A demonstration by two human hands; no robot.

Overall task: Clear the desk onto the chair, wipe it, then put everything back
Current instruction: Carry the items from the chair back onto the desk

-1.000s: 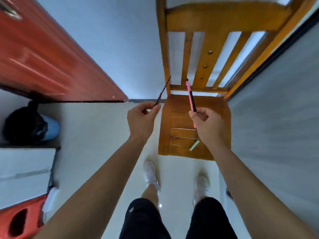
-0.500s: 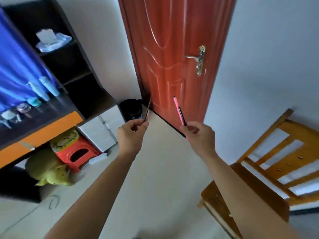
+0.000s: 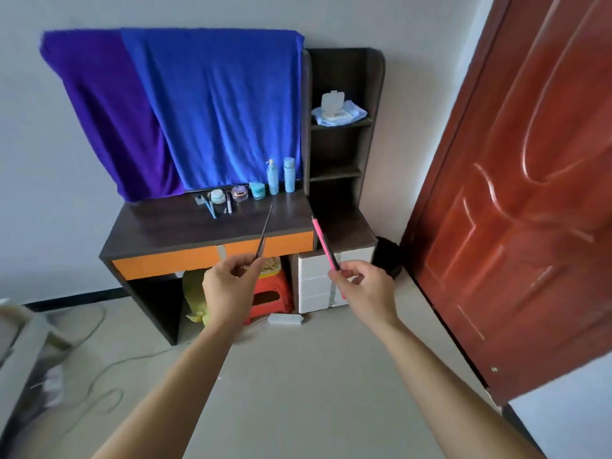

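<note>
A dark wooden desk (image 3: 165,226) with an orange drawer front stands ahead against the wall. At its back edge sit two light-blue bottles (image 3: 280,176), several small jars (image 3: 239,193) and a few small tools (image 3: 212,207). My left hand (image 3: 231,286) pinches a thin dark stick (image 3: 265,233) that points up toward the desk. My right hand (image 3: 359,286) grips a pink pen (image 3: 323,241) together with a thin dark pen. Both hands are held in front of the desk, well short of it. The chair is out of view.
A blue and purple cloth (image 3: 185,111) hangs over the desk's back. A dark shelf unit (image 3: 341,154) on the right holds a wipes pack (image 3: 337,107). Under the desk are a red stool (image 3: 270,296), a yellow-green bag and white drawers (image 3: 316,283). A red door (image 3: 516,193) stands right; cables lie left.
The view has swung left from the chair, past the red door, to face the desk. Both hands keep the same hold on the stick and the pens.
</note>
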